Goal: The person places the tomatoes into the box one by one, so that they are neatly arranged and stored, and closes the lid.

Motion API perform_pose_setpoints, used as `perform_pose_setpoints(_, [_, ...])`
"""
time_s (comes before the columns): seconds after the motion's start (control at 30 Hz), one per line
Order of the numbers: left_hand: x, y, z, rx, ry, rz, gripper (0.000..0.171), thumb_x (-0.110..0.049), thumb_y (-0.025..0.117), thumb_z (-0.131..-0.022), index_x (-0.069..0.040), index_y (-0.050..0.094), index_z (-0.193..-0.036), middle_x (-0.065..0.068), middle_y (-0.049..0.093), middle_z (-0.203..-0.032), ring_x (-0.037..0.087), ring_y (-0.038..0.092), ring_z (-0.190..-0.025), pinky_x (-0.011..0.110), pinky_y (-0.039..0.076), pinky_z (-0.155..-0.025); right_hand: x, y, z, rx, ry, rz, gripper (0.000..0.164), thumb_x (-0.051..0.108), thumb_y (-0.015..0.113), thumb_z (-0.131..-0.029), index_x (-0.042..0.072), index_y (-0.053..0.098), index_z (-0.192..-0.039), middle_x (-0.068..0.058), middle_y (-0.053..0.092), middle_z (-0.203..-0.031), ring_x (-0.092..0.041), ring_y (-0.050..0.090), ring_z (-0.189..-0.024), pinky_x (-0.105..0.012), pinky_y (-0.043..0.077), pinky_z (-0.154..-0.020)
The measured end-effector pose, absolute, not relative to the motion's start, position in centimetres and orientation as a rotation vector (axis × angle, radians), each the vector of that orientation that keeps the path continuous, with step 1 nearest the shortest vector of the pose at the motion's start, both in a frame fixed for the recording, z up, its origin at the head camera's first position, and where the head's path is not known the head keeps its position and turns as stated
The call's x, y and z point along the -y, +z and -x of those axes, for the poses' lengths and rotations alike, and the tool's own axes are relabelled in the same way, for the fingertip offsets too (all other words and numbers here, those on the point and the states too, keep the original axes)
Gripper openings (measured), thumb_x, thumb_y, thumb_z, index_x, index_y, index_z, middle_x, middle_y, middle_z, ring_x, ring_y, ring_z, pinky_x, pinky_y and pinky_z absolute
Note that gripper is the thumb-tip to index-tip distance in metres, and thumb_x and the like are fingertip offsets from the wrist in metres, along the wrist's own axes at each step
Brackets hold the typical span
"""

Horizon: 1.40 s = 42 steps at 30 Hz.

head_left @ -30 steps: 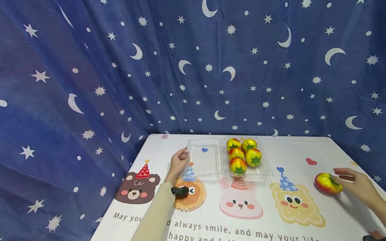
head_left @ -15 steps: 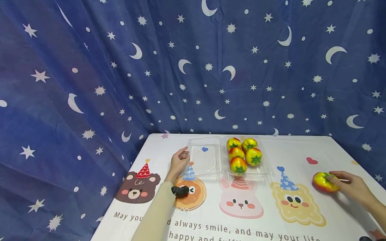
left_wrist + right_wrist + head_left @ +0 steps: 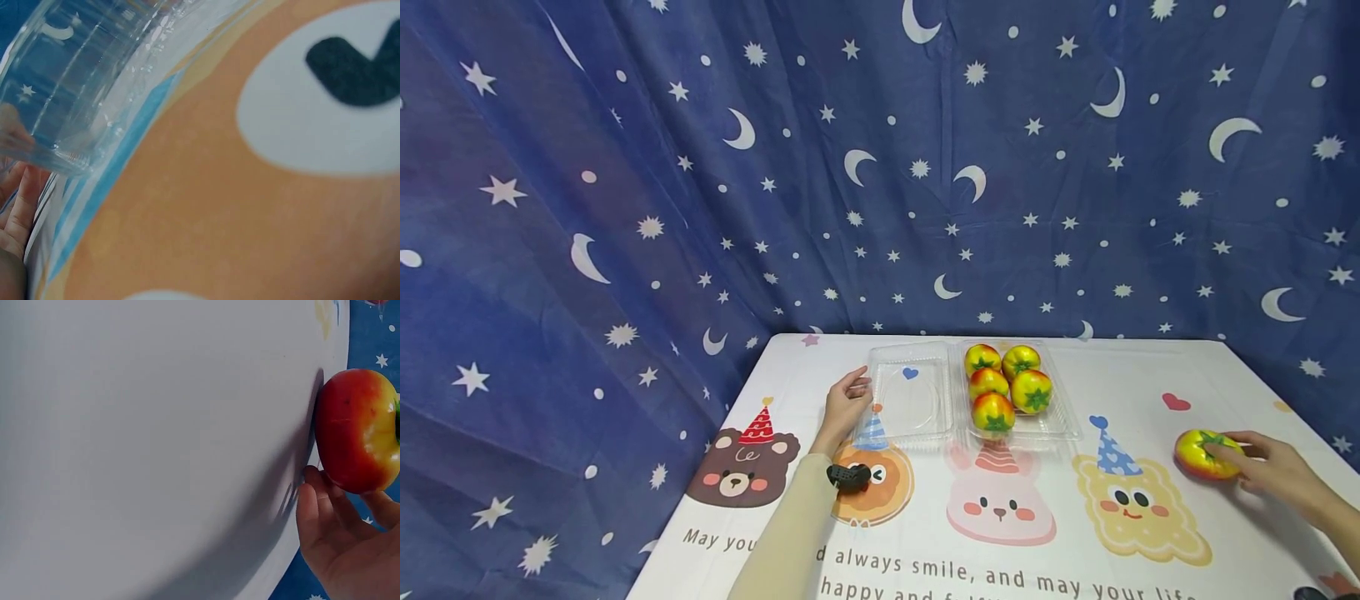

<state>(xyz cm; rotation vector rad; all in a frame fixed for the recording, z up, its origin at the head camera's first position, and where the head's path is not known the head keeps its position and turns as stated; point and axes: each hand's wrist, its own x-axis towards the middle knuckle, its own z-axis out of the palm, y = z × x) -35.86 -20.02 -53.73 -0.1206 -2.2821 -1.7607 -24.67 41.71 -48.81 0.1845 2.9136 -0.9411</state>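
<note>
My right hand (image 3: 1273,471) is at the near right of the table, its thumb and fingers round the right side of a red-and-yellow persimmon (image 3: 1198,454). The fruit's green star-shaped calyx faces up; in the right wrist view the fingertips meet the underside of the persimmon (image 3: 353,434). On the left, my left hand (image 3: 846,404) touches the left edge of a clear plastic clamshell box's lid half (image 3: 913,429). Its fingers (image 3: 22,203) show beside the clear wall in the left wrist view. Several similar persimmons (image 3: 1032,392) sit in the box's other half (image 3: 1063,425).
A white tablecloth (image 3: 1120,375) with printed cartoon figures and lettering covers the table. Behind and to the left hangs a blue curtain (image 3: 820,208) with moons and stars. A black band (image 3: 847,477) is on the left wrist.
My right hand has moved slightly left and closed round the persimmon. The fruit has shifted a little left and turned, its calyx now facing up. The left hand and box stay in place.
</note>
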Motion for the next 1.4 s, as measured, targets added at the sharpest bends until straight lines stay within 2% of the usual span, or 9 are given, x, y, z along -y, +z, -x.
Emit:
perform_pose_setpoints(0.27, [19.9,-54.0,35.9,2.306,-1.728,0.107,0.053,0.003,0.062,-0.087,-0.006,0.056,-0.139,0.015,0.065,-0.120,0.023,0.063,-0.096,0.029,0.050,-0.086,-41.3,-48.6,24.9,-2.964,-0.969,-0.140,0.077,0.046,0.057,-0.096,-0.021,0.039,-0.129,-0.048,0.045,-0.116,-0.042,0.059,-0.089,-0.026,0.052,-0.060])
perform_pose_setpoints(0.4, [19.9,-54.0,35.8,2.303,-1.736,0.104,0.053,0.004,0.061,-0.087,-0.005,0.056,-0.139,0.016,0.065,-0.120,0.025,0.063,-0.097,0.033,0.050,-0.088,-40.7,-48.4,25.1,-2.984,-0.966,-0.126,0.076,0.047,0.057,-0.096,-0.019,0.040,-0.130,-0.047,0.044,-0.119,-0.053,0.051,-0.099,-0.041,0.056,-0.069])
perform_pose_setpoints(0.5, [19.8,-53.9,35.7,2.301,-1.744,0.100,0.053,0.004,0.061,-0.087,-0.006,0.057,-0.139,0.017,0.065,-0.120,0.027,0.063,-0.098,0.036,0.049,-0.089,-40.1,-48.2,25.2,-3.002,-0.955,-0.092,0.074,0.046,0.056,-0.096,-0.019,0.042,-0.130,-0.046,0.045,-0.120,-0.055,0.047,-0.102,-0.055,0.054,-0.076])
perform_pose_setpoints(0.6, [19.8,-54.0,35.7,2.304,-1.738,0.096,0.053,0.004,0.062,-0.087,-0.007,0.057,-0.139,0.016,0.065,-0.120,0.027,0.063,-0.098,0.036,0.049,-0.090,-39.6,-48.0,25.4,-3.012,-0.960,-0.048,0.073,0.045,0.057,-0.096,-0.018,0.043,-0.130,-0.046,0.046,-0.120,-0.055,0.048,-0.102,-0.058,0.052,-0.078])
perform_pose_setpoints(0.8, [19.8,-54.0,35.7,2.311,-1.735,0.074,0.054,0.002,0.063,-0.086,-0.008,0.057,-0.139,0.012,0.066,-0.119,0.023,0.062,-0.097,0.033,0.050,-0.088,-38.4,-47.5,25.7,-3.050,-0.974,-0.021,0.071,0.044,0.060,-0.095,-0.017,0.046,-0.129,-0.043,0.048,-0.121,-0.052,0.049,-0.103,-0.054,0.054,-0.076])
perform_pose_setpoints(0.93, [19.8,-53.8,35.6,2.293,-1.743,0.088,0.054,0.003,0.062,-0.085,-0.005,0.056,-0.139,0.016,0.065,-0.119,0.026,0.063,-0.097,0.033,0.050,-0.087,-37.4,-47.1,26.0,-3.067,-1.004,0.020,0.069,0.042,0.060,-0.096,-0.016,0.046,-0.131,-0.041,0.049,-0.122,-0.051,0.050,-0.102,-0.037,0.055,-0.068])
perform_pose_setpoints(1.07, [19.7,-52.9,34.9,2.277,-1.770,0.124,0.053,0.006,0.061,-0.086,0.000,0.054,-0.139,0.023,0.063,-0.121,0.034,0.062,-0.101,0.035,0.050,-0.089,-36.1,-46.6,26.1,-3.074,-1.050,0.066,0.067,0.041,0.060,-0.096,-0.014,0.046,-0.133,-0.040,0.049,-0.125,-0.047,0.053,-0.100,-0.021,0.050,-0.061])
perform_pose_setpoints(1.27, [20.0,-54.0,35.7,2.305,-1.729,0.099,0.054,0.003,0.062,-0.086,-0.006,0.056,-0.139,0.014,0.065,-0.119,0.023,0.063,-0.098,0.031,0.050,-0.088,-34.5,-46.1,26.5,-3.094,-1.093,0.137,0.062,0.037,0.062,-0.096,-0.013,0.048,-0.131,-0.038,0.051,-0.124,-0.045,0.055,-0.098,-0.016,0.049,-0.061])
perform_pose_setpoints(1.4, [19.9,-53.9,35.8,2.290,-1.732,0.102,0.054,0.004,0.062,-0.085,-0.005,0.057,-0.138,0.015,0.066,-0.118,0.025,0.063,-0.097,0.028,0.050,-0.086,-33.5,-45.6,26.9,-3.091,-1.112,0.187,0.061,0.036,0.062,-0.096,-0.012,0.049,-0.131,-0.036,0.054,-0.120,-0.042,0.055,-0.097,-0.014,0.048,-0.063])
